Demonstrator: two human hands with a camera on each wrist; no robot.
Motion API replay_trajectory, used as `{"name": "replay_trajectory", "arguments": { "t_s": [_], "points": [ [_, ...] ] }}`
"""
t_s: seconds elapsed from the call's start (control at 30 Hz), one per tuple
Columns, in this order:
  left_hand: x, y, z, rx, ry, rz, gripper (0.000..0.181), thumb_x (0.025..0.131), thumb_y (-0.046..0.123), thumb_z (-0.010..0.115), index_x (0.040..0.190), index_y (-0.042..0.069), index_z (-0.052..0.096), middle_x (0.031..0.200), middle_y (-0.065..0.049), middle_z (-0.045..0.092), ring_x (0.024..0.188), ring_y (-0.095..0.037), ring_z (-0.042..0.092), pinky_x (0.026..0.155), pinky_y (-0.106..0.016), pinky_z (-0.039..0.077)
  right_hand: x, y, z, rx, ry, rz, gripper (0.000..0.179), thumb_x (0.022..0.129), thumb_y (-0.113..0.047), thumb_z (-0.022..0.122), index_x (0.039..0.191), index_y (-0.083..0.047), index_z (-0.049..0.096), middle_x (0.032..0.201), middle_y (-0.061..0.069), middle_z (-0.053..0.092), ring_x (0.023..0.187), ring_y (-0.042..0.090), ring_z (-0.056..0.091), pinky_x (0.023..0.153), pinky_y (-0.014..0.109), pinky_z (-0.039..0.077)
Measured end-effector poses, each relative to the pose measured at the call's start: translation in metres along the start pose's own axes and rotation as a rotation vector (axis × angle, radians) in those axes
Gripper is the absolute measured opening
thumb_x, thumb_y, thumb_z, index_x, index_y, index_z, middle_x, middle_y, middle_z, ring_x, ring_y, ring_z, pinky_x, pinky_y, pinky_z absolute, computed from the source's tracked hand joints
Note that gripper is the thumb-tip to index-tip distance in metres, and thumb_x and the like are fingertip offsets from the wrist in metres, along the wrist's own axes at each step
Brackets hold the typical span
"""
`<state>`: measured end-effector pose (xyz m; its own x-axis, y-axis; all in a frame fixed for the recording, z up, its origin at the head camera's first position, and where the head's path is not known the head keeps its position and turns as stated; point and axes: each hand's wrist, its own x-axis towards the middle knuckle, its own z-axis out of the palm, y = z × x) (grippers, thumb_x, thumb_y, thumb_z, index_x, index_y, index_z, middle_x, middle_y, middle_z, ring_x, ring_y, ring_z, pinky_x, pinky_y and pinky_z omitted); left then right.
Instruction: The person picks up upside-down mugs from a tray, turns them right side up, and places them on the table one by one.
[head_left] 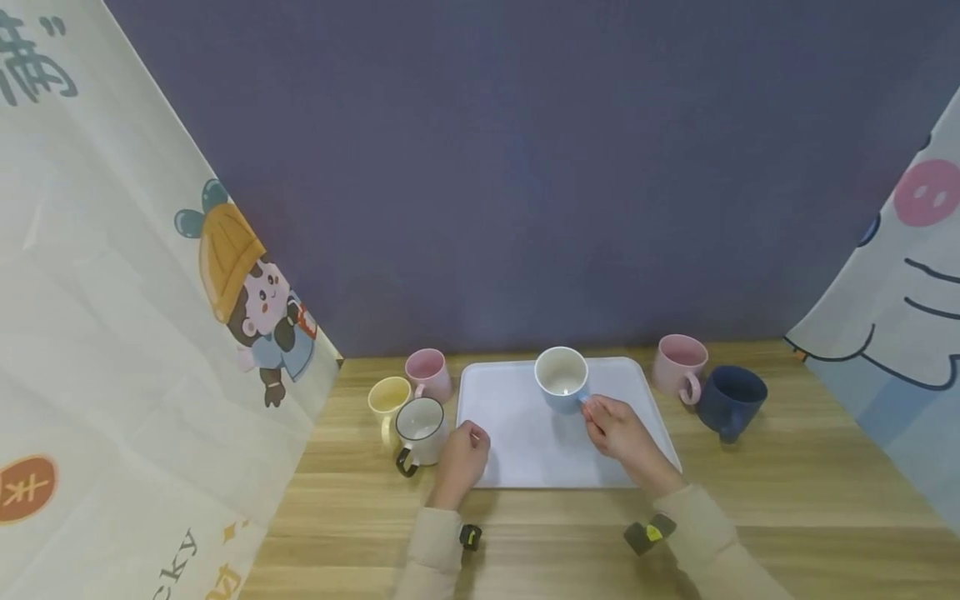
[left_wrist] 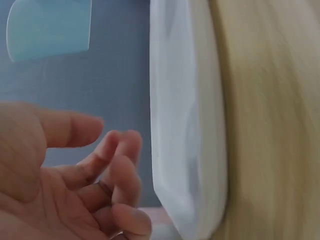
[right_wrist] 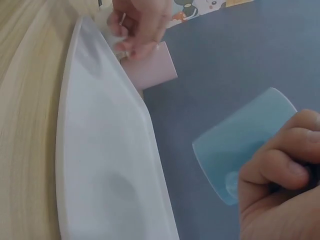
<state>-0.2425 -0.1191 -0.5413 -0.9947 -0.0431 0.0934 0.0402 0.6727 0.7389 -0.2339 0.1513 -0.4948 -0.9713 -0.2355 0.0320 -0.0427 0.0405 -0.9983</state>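
My right hand [head_left: 617, 427] grips a light blue mug [head_left: 564, 398] by its handle. In the right wrist view this mug [right_wrist: 245, 142] hangs above the white tray [right_wrist: 107, 145], apart from it, with the fingers [right_wrist: 280, 167] curled at the handle. My left hand [head_left: 463, 454] is over the tray's left edge, fingers loosely bent and nothing between them, as the left wrist view shows of the same hand [left_wrist: 75, 175]. Nearest to it on the left is a white mug [head_left: 422, 442] with a dark rim and black handle.
Behind the white mug stand a yellow mug [head_left: 388, 398] and a pink mug [head_left: 427, 372]. Right of the tray are another pink mug [head_left: 675, 367] and a dark blue mug [head_left: 727, 408]. A dark wall [head_left: 525, 183] rises behind the wooden table [head_left: 360, 533]; printed curtains [head_left: 112, 292] hang at both sides.
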Motion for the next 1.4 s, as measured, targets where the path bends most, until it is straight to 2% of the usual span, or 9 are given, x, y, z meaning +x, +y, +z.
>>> {"name": "replay_trajectory", "arguments": {
  "t_s": [0.23,0.4,0.53,0.67,0.93,1.07,1.3,1.4],
  "points": [
    [-0.011,-0.012,-0.007,0.095,-0.12,0.038,0.016,0.086,0.015,0.076,0.092,0.006,0.066,0.077,-0.004,0.066,0.068,-0.016,0.057,0.065,-0.034,0.049,-0.002,0.006,-0.01,0.036,0.029,0.052,0.034,0.112,-0.023,0.036,0.087,-0.002,0.044,0.058,-0.006,0.034,0.047,0.004,0.03,0.046,0.018,0.021],
    [-0.015,-0.018,-0.007,0.124,-0.177,0.04,0.023,0.08,0.02,0.083,0.09,0.009,0.065,0.076,0.0,0.064,0.075,-0.019,0.055,0.083,-0.045,0.044,-0.006,0.011,-0.022,0.1,0.038,0.059,0.033,0.112,-0.023,0.036,0.085,-0.006,0.044,0.058,-0.006,0.033,0.047,0.005,0.028,0.046,0.024,0.016],
    [-0.017,-0.023,-0.008,0.131,-0.214,0.068,0.028,0.078,0.025,0.086,0.091,0.01,0.066,0.075,0.003,0.063,0.077,-0.018,0.054,0.092,-0.052,0.038,-0.011,0.018,-0.035,0.149,0.058,0.043,0.035,0.113,-0.025,0.035,0.085,-0.008,0.046,0.058,-0.007,0.033,0.047,0.006,0.027,0.047,0.031,0.012],
    [-0.018,-0.028,-0.011,0.107,-0.242,0.066,0.034,0.075,0.028,0.089,0.091,0.01,0.065,0.076,0.003,0.062,0.074,-0.015,0.053,0.089,-0.048,0.037,-0.016,0.027,-0.048,0.2,0.076,-0.004,0.033,0.113,-0.025,0.034,0.088,-0.009,0.049,0.058,-0.008,0.034,0.048,0.011,0.023,0.049,0.035,0.009],
    [-0.018,-0.033,-0.01,0.085,-0.248,0.048,0.037,0.072,0.03,0.091,0.089,0.012,0.064,0.075,0.004,0.06,0.073,-0.015,0.051,0.079,-0.038,0.038,-0.03,0.043,-0.084,0.302,0.118,-0.084,0.032,0.113,-0.026,0.035,0.089,-0.012,0.053,0.061,-0.007,0.032,0.053,0.018,0.017,0.052,0.037,0.007],
    [-0.018,-0.034,-0.009,0.076,-0.238,0.039,0.039,0.071,0.029,0.092,0.088,0.011,0.063,0.073,0.003,0.058,0.072,-0.016,0.05,0.074,-0.034,0.038,-0.04,0.05,-0.101,0.364,0.146,-0.103,0.032,0.112,-0.026,0.037,0.092,-0.011,0.058,0.064,-0.01,0.039,0.056,0.017,0.018,0.052,0.035,0.008],
    [-0.018,-0.036,-0.006,0.076,-0.223,0.028,0.041,0.068,0.03,0.094,0.087,0.012,0.063,0.073,0.003,0.058,0.072,-0.016,0.05,0.07,-0.032,0.04,-0.055,0.061,-0.123,0.36,0.166,-0.127,0.033,0.113,-0.023,0.033,0.094,-0.012,0.058,0.067,-0.012,0.043,0.058,0.015,0.018,0.053,0.035,0.007],
    [-0.017,-0.038,-0.003,0.08,-0.217,0.033,0.041,0.067,0.031,0.094,0.086,0.012,0.063,0.072,0.004,0.058,0.072,-0.016,0.05,0.069,-0.031,0.04,-0.059,0.062,-0.128,0.349,0.202,-0.098,0.032,0.113,-0.023,0.033,0.093,-0.012,0.057,0.067,-0.013,0.044,0.056,0.015,0.02,0.053,0.035,0.009]
  ]
}}
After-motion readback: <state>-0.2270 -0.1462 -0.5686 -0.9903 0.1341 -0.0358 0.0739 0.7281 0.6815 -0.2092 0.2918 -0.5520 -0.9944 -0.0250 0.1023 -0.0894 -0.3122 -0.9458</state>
